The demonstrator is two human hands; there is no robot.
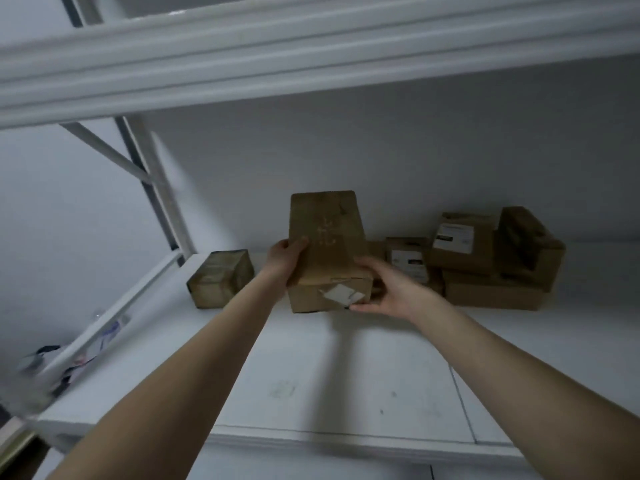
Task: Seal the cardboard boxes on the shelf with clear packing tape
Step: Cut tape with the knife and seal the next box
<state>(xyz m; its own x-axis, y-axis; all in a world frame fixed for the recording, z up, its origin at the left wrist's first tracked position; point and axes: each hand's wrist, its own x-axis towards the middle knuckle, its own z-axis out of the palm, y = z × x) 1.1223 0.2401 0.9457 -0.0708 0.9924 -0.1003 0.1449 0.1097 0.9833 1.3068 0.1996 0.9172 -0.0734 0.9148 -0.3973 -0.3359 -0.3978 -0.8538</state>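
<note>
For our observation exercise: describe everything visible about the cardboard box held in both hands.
The box is brown cardboard, longer than wide, tilted with its long face toward the camera. A white label sits on its near end. The left hand grips its left edge, the right hand its lower right corner, over the shelf.

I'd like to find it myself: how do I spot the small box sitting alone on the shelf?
Find the white shelf board and follow it to its left end. A small squat box sits there, left of the held box. Unlike the boxes piled on the right, it stands alone with no label showing.
</note>
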